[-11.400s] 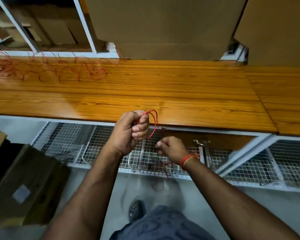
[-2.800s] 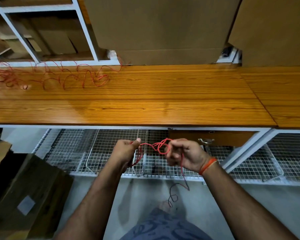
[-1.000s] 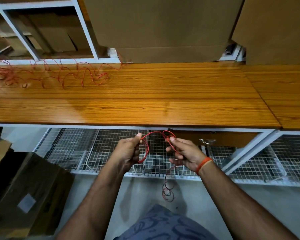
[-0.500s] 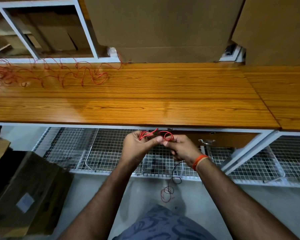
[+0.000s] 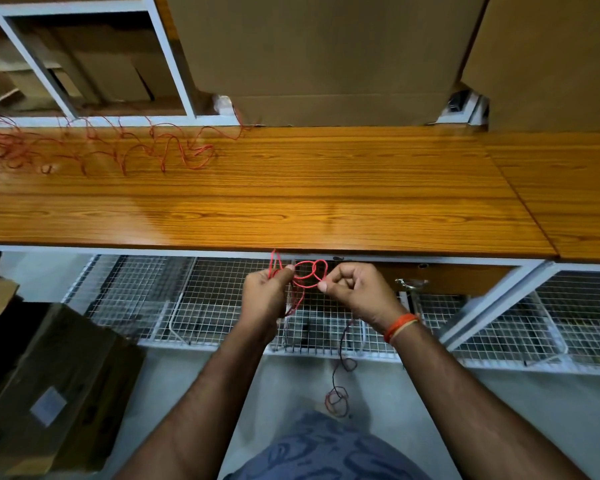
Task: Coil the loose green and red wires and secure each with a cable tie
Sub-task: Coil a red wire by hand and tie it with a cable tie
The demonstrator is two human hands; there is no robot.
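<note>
1. Compared with half a second earlier, the two hands have drawn slightly apart below the front edge of the wooden worktop (image 5: 291, 202), and the red wire (image 5: 309, 275) now shows as open loops strung across the gap rather than a tight bunch between touching fingers.
2. The left hand (image 5: 262, 299) is curled, thumb and fingertips pinching the wire near its upper end; a thin loop stands up above its knuckles and more strands hang down beside the palm.
3. The right hand (image 5: 355, 294) is also curled, its thumb and forefinger pinching the wire at the right side of the loops. An orange wristband (image 5: 399, 326) circles that wrist.
4. The held section runs roughly left to right between the hands, its loops rising toward the worktop's edge; both hands grip it, one at each end.
5. A dark-looking tail of the wire (image 5: 340, 368) drops from below the right hand and ends in a small curl near the floor, above the person's patterned clothing.
6. A separate tangle of loose red wire (image 5: 125, 150) sprawls along the worktop's far left, well apart from the hands.
7. Wire-mesh baskets (image 5: 174, 299) sit under the worktop, behind the hands; cardboard boxes (image 5: 312, 57) stand above.
</note>
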